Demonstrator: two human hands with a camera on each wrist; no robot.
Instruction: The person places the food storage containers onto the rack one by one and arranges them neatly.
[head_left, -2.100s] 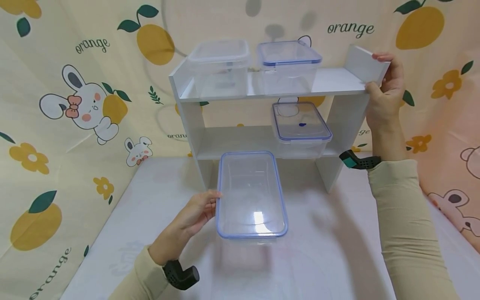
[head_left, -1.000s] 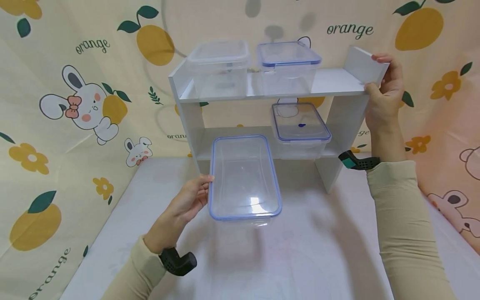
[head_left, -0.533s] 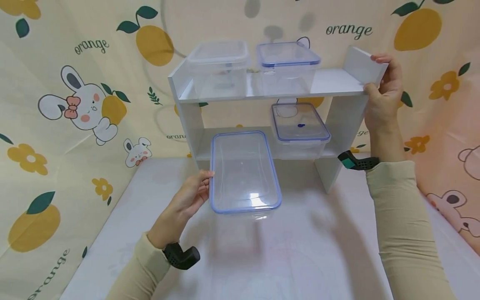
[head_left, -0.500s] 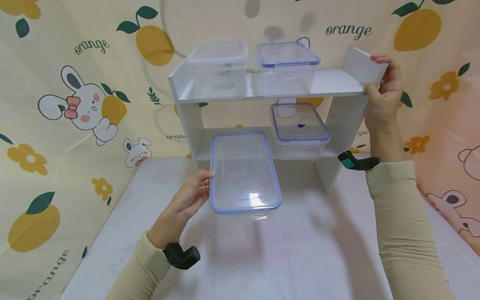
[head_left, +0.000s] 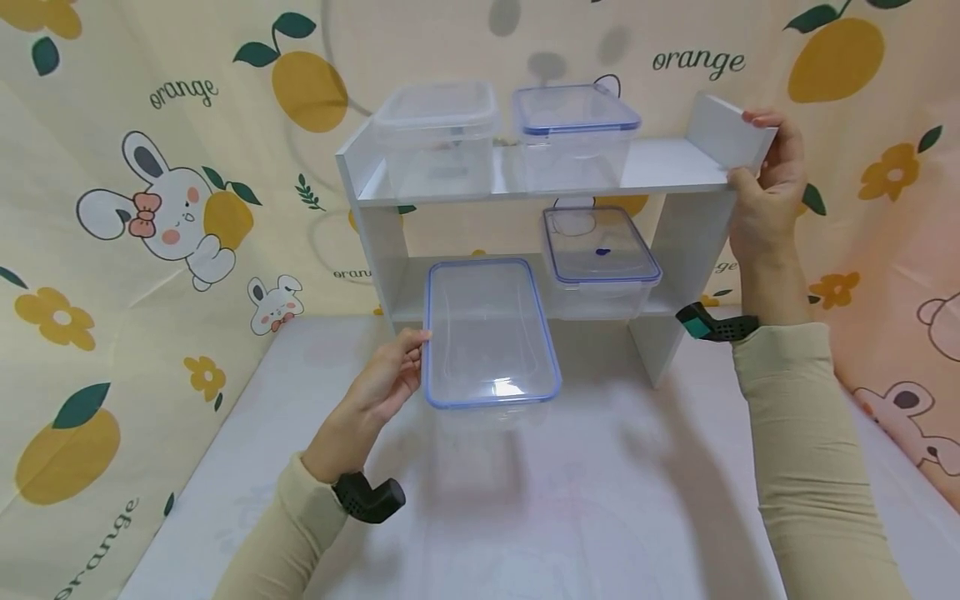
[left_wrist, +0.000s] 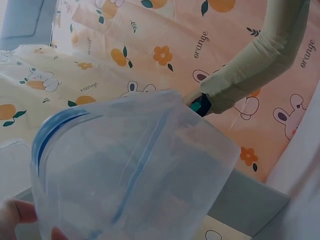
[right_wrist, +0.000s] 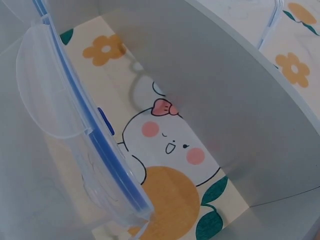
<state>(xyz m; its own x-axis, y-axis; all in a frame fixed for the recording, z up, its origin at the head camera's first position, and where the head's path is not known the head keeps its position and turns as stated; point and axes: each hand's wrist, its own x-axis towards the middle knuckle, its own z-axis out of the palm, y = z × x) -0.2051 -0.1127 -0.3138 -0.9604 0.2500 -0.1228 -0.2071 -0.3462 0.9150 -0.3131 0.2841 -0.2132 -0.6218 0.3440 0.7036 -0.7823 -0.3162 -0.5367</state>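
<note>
A clear plastic food container point(head_left: 491, 333) with a blue-edged lid is held in the air by my left hand point(head_left: 382, 375), thumb on the lid's left rim. It hovers in front of the white shelf's middle board, apart from the table. In the left wrist view the same container point(left_wrist: 130, 170) fills the middle, with fingers point(left_wrist: 22, 212) at its lower left edge. My right hand point(head_left: 772, 187) grips the upright right end panel of the white shelf point(head_left: 678, 158), thumb in front. The right wrist view shows no right-hand fingers.
On the top board stand a clear container with a frosted lid point(head_left: 435, 137) and one with a blue-edged lid point(head_left: 577, 133). Another blue-edged container point(head_left: 603, 258) sits at the middle board's right, beside the held one. Patterned cloth point(head_left: 180, 333) hangs behind; the white table point(head_left: 585, 500) lies below.
My left hand has raised the container and carried it away from me, from low over the table to the middle board's front left. My right hand has stayed on the shelf panel.
</note>
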